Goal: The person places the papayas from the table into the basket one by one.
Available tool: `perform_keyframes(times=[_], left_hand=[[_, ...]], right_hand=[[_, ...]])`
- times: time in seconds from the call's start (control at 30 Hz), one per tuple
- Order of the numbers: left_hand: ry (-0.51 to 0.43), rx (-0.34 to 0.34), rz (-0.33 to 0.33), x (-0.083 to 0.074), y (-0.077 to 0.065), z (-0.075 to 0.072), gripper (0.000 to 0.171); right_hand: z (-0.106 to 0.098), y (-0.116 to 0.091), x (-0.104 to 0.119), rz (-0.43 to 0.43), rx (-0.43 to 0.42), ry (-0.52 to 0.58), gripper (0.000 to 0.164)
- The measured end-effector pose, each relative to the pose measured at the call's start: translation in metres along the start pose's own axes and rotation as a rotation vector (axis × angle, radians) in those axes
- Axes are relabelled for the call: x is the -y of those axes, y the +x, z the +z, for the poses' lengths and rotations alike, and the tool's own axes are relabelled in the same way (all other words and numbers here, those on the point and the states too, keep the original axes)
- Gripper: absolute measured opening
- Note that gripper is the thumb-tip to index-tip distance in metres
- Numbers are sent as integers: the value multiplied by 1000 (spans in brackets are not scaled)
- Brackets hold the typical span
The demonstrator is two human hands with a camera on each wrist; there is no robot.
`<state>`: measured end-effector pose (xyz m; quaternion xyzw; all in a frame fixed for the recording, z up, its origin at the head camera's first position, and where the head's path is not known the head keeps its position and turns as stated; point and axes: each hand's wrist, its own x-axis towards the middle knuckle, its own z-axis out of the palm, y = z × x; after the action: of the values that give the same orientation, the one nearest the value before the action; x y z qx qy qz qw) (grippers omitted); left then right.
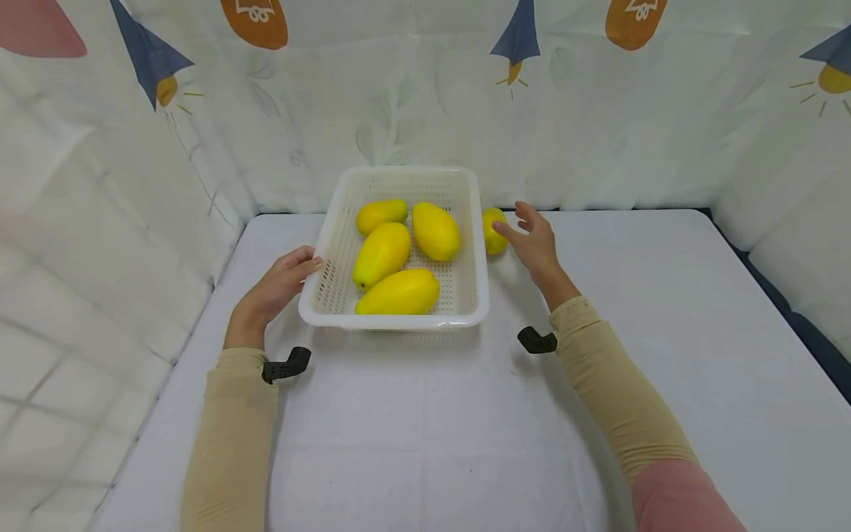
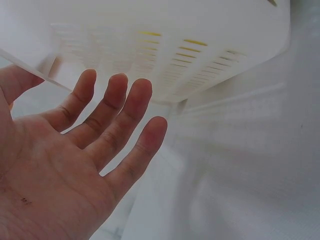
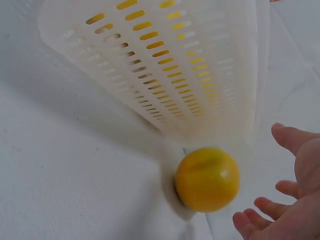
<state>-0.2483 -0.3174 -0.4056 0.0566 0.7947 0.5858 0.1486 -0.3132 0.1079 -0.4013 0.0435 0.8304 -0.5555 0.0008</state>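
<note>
A white plastic basket (image 1: 467, 288) with slotted walls holds several yellow mangoes (image 1: 397, 292) in the head view. My left hand (image 1: 282, 284) holds its left rim, the thumb over the edge. In the left wrist view, the fingers (image 2: 137, 97) reach up along the outside of the basket wall. Just right of the basket, one more mango (image 3: 207, 180) lies on the table. My right hand (image 1: 534, 244) is beside that mango with its fingers spread and nothing held. The right wrist view has a gap between the fingertips and the mango.
A white cloth covers the table (image 1: 425, 414). Behind it hangs a pale printed curtain (image 1: 412, 96), close to the basket's far side. More light fabric (image 1: 80, 295) encloses the left. Each wrist wears a small black camera mount (image 1: 292, 363).
</note>
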Motion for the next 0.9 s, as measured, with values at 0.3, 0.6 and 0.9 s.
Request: perform_keyframes(times=[0.3, 0.6, 0.9], left_hand=[[-8, -15, 3, 1, 1, 0, 38], [-5, 2, 13, 1, 0, -1, 38], [-7, -22, 6, 2, 1, 0, 41]], right_hand=[[1, 4, -7, 17, 3, -28, 76], [4, 12, -18, 15, 9, -60, 77], [12, 19, -27, 14, 9, -80, 77]])
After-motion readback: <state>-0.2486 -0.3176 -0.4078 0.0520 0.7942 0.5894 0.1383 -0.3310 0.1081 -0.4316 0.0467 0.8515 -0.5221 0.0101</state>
